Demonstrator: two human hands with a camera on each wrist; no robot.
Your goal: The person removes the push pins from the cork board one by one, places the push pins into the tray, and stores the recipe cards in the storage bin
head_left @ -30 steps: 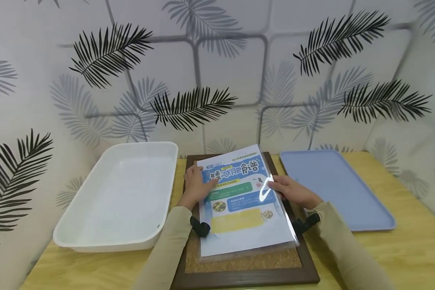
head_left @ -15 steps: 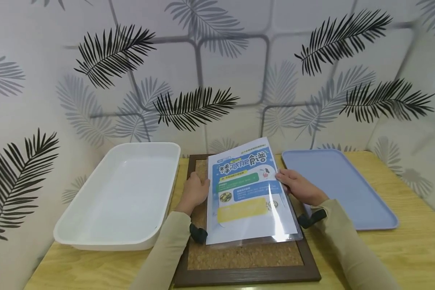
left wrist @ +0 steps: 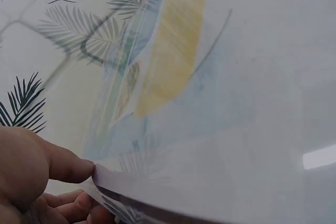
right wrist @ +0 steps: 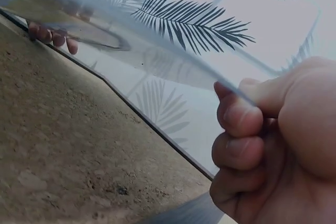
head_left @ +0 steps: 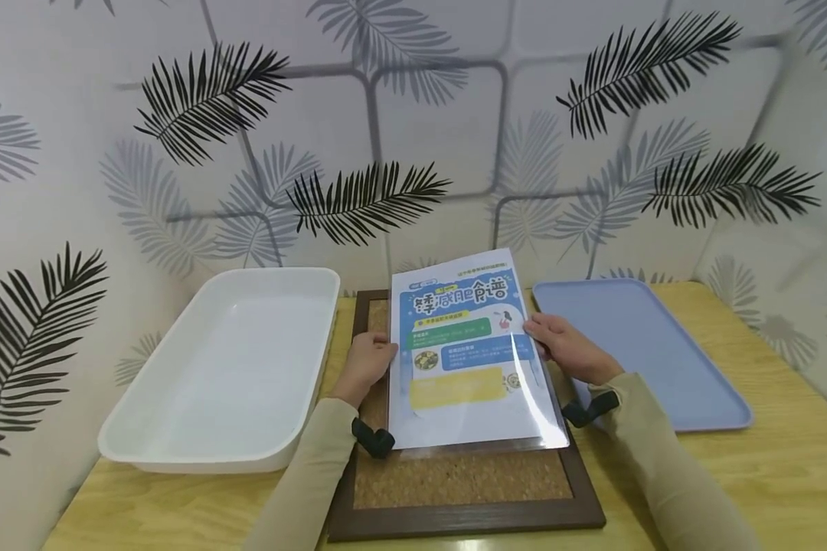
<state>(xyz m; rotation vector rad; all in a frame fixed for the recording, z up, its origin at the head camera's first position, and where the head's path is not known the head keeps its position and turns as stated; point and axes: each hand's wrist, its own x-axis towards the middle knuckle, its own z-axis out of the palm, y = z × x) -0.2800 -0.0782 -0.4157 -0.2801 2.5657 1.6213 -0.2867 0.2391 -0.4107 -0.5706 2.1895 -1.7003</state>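
Observation:
A laminated sheet with blue, green and yellow printed blocks and Chinese lettering is held up between both hands. My left hand pinches its left edge; in the left wrist view the thumb lies on the sheet's face with the curled fingers behind. At the right edge my right hand pinches the sheet between thumb and curled fingers, as the right wrist view shows. Beneath the sheet lies a cork board with a dark brown frame, partly covered from above.
On the left of the wooden table stands a deep white tray. A flat light-blue tray lies on the right. Behind them rises a wall with a leaf pattern.
My left hand has gone from lying over the sheet's upper left to pinching its left edge. The sheet has risen off the board, moved slightly away and straightened a little.

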